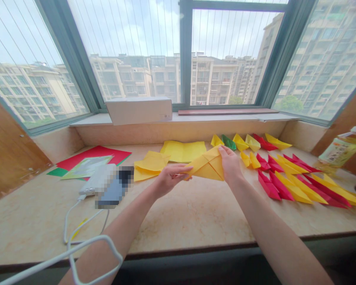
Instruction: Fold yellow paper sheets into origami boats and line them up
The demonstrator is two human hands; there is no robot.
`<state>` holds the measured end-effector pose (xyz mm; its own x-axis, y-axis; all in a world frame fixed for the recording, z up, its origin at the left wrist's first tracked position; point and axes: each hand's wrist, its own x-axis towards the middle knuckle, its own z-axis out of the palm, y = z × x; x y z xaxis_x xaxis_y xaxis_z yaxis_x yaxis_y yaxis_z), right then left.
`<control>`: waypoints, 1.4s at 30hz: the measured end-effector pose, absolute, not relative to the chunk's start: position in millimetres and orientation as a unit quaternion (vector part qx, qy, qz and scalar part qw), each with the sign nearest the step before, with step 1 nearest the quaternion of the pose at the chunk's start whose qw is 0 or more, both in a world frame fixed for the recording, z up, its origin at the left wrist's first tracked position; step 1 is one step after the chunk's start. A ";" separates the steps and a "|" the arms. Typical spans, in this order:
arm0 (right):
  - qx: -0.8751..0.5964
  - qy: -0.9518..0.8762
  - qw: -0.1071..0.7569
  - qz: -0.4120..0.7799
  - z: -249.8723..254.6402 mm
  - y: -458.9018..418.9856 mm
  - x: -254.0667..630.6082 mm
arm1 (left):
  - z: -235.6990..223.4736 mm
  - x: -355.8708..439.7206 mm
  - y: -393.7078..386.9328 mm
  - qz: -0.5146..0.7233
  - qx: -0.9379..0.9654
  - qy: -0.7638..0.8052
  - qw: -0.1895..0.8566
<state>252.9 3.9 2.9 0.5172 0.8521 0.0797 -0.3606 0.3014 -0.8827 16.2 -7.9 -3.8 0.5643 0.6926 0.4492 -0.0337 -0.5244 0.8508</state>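
Observation:
Both my hands hold a partly folded yellow paper (207,166) above the stone sill. My left hand (169,178) pinches its left tip, fingers closed on the paper. My right hand (230,163) grips the upper right corner, fingers curled over the edge. To the right lie several finished red and yellow folded paper shapes (296,182) in rows, with a few yellow and green ones (229,142) behind them.
Flat yellow sheets (182,151) and folded yellow paper (150,164) lie behind my hands. Red and green sheets (95,156) sit at the left, beside a power bank and phone (106,184) with white cables (77,245). A white box (139,111) stands on the ledge, a bottle (342,149) at far right.

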 end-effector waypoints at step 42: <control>-0.385 -0.294 0.686 0.543 1.7 4.6 251.6 | -0.4 9.2 -5.1 0.382 0.865 0.284 0.157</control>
<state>251.6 4.6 1.7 0.2371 0.9714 -0.0141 -0.5179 0.1141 -0.8478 9.2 -5.1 -0.4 0.5465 0.6117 0.5720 0.3709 -0.7892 0.4895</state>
